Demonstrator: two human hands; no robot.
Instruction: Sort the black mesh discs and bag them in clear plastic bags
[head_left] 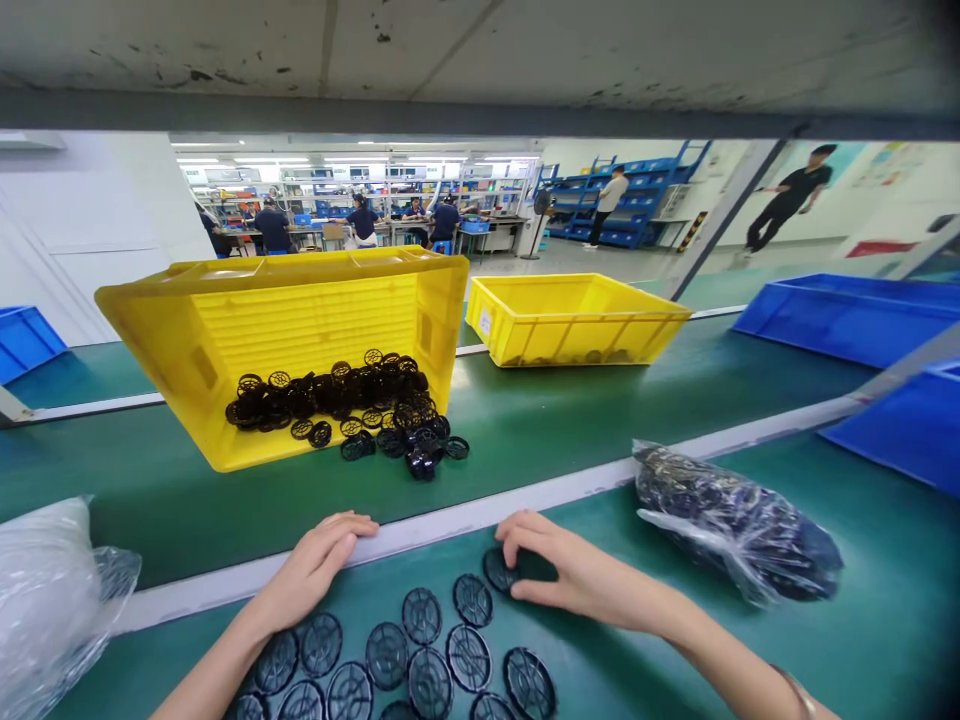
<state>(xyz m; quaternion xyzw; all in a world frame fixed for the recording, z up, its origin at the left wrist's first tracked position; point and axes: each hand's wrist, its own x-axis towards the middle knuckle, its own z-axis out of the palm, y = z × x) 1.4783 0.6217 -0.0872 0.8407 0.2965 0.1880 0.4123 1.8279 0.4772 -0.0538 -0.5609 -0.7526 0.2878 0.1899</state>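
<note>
Several round black plastic parts [430,683] with spoked faces lie flat on the green surface in front of me. My right hand [559,568] has its thumb and fingers curled at the edge of one round black part [496,570], at the upper right of the group. Over the white divider strip lies my left hand [324,558], its fingers stretched out and holding nothing. Beyond it, a yellow bin [300,320] is tipped on its side toward me. A heap of similar black parts [330,395] fills its lower side and spills onto the green belt.
A second yellow bin [577,320] stands upright to the right. Blue bins [840,315] sit at the far right. A clear bag of dark items [739,520] lies right of my arm, a white plastic bag [45,600] at left. A shelf [480,60] hangs overhead. People work in the background.
</note>
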